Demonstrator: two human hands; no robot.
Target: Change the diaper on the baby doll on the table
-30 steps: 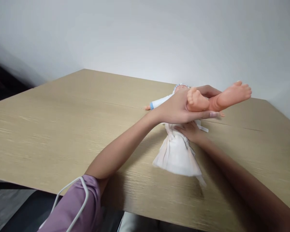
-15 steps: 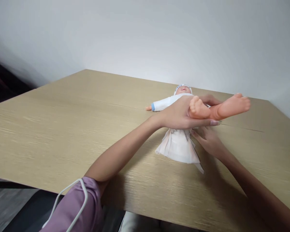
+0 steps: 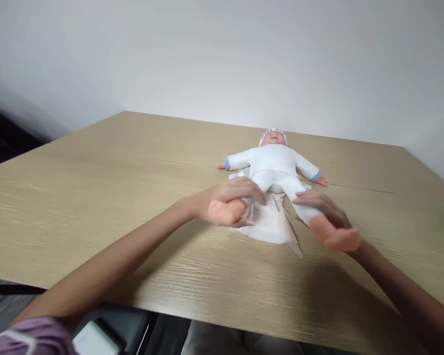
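Note:
A baby doll (image 3: pixel 274 159) in a white suit with blue cuffs and a printed white cap lies on its back, its feet towards me. Under its hips an unfolded white diaper (image 3: pixel 270 227) spreads out, its front part on the tabletop between the legs. My left hand (image 3: pixel 229 190) is wrapped round the doll's lower leg on the left, with the bare foot sticking out below the fingers. Curled over the other leg from its outer side is my right hand (image 3: pixel 325 207); its thumb is hidden. Both doll legs are spread apart and slightly blurred.
The wooden table (image 3: pixel 133 197) reaches back to a pale wall (image 3: pixel 207 59). Below its front edge is a dark seat with a white object (image 3: pixel 96 339) on it. Dark items (image 3: pixel 7 133) stand beyond the left edge.
My left hand held both feet together, raised; now the legs are lowered and parted. My right hand has moved from beside the diaper onto the right-side leg. The doll's body has come into view.

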